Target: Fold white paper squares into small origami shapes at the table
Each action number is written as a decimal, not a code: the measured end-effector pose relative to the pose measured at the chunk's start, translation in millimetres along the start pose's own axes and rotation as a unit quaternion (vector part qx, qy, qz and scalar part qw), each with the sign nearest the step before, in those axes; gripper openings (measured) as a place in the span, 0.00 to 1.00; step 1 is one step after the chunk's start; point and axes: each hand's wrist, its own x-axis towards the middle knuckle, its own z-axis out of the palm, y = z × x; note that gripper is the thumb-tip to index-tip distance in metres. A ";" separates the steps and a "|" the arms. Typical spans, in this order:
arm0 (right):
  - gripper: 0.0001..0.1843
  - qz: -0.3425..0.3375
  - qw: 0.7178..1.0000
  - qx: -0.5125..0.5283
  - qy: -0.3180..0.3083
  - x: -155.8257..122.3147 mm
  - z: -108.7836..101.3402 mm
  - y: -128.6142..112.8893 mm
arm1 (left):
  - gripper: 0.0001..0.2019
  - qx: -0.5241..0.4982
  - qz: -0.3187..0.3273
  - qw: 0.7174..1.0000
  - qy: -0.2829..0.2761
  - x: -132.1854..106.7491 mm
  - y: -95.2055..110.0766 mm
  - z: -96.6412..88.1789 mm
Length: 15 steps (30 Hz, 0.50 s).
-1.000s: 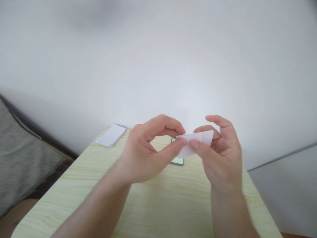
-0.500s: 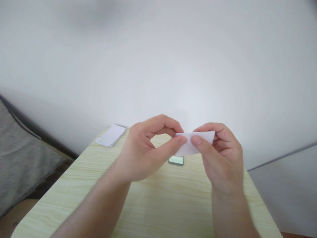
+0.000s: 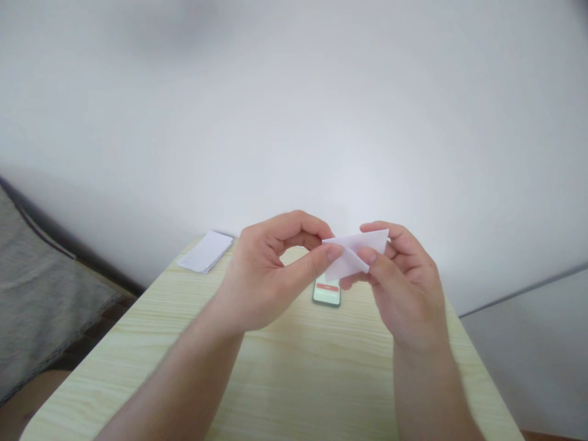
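Note:
A small folded piece of white paper (image 3: 354,248) is held up above the table between both hands. My left hand (image 3: 269,275) pinches its left corner between thumb and forefinger. My right hand (image 3: 399,285) grips its right part, thumb on the front and fingers curled behind. Below the paper a phone (image 3: 327,292) lies on the pale wooden table (image 3: 298,373), its lit screen partly hidden by the paper and fingers.
A stack of white paper slips (image 3: 206,250) lies at the table's far left corner. A white wall stands just behind the table. Grey fabric (image 3: 41,288) shows at the left, beyond the table edge.
Both hands have risen slightly with the paper. The right fingers, spread a second ago, have closed round the paper, and more of the phone screen now shows.

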 end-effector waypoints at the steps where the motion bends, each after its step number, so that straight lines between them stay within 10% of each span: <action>1: 0.14 -0.001 1.000 0.000 0.000 -0.3 0.8 0.3 | 0.07 0.001 0.000 1.000 -0.002 0.2 0.4 -0.3; 15: 0.24 -0.036 0.997 -0.017 0.066 -0.4 4.1 3.5 | 0.08 0.057 -0.080 0.983 -0.157 -1.7 5.4 -10.7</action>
